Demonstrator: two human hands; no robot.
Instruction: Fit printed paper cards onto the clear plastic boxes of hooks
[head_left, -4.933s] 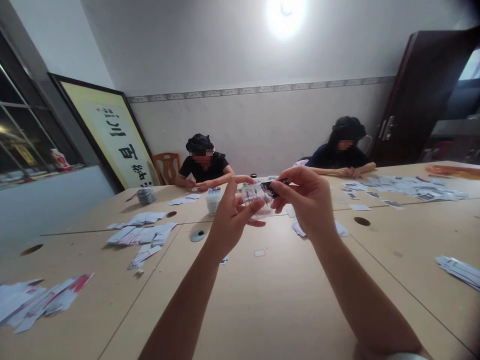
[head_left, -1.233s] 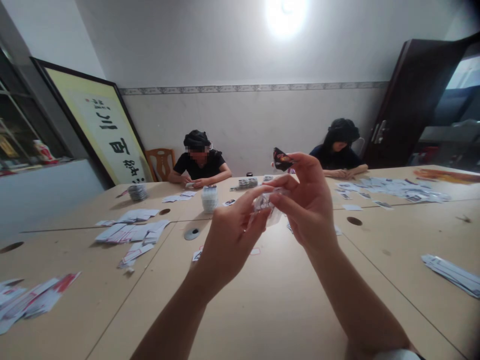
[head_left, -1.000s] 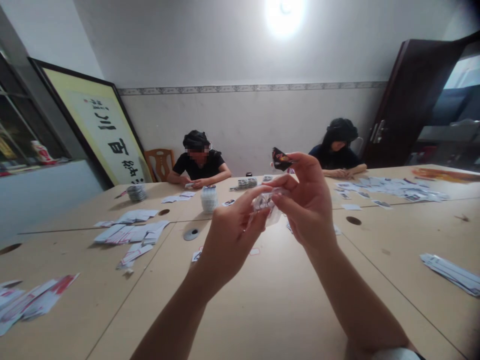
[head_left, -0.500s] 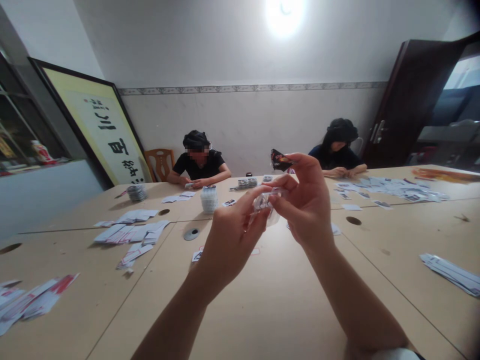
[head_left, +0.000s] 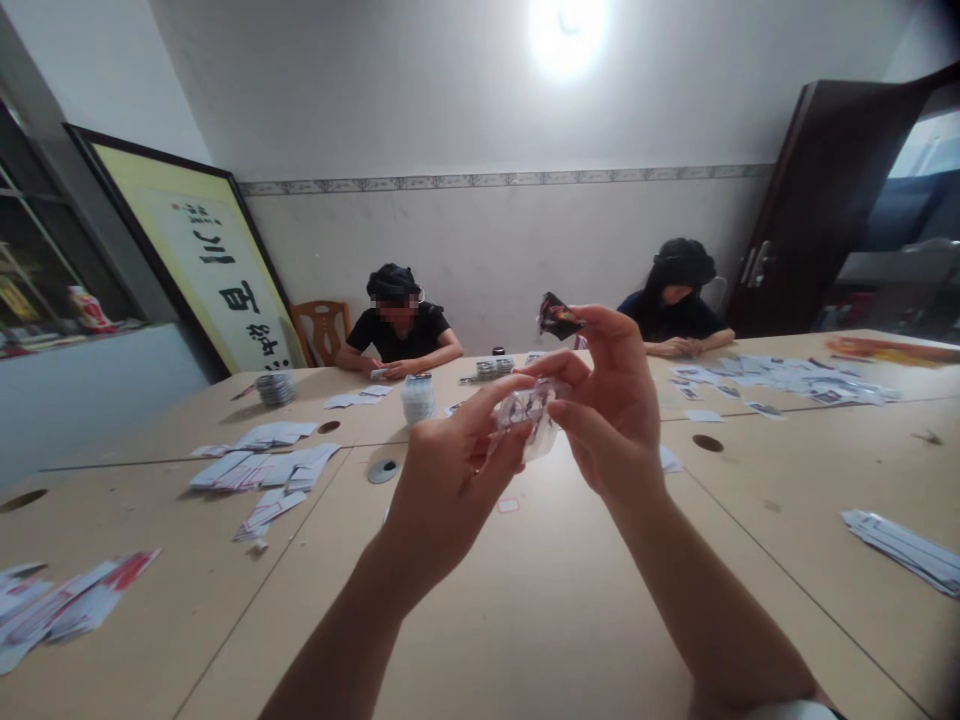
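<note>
2 hands pinched a clear packet (head_left: 525,412), lifted above the table (head_left: 540,600).
In the room 2 other people (head_left: 397,335) sat at the far side, and white cards (head_left: 262,470) lay scattered. The left hand (head_left: 442,480) and right hand (head_left: 611,420) each gripped the packet narrowly. The right hand also nipped a dark piece (head_left: 556,318) at its fingertips. I judged that the thin film needs a light, steady pinch.

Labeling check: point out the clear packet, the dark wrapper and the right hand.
clear packet (head_left: 526,412): head view, its printed middle.
dark wrapper (head_left: 556,318): head view, its middle.
right hand (head_left: 619,412): head view, middle of the hand.
</note>
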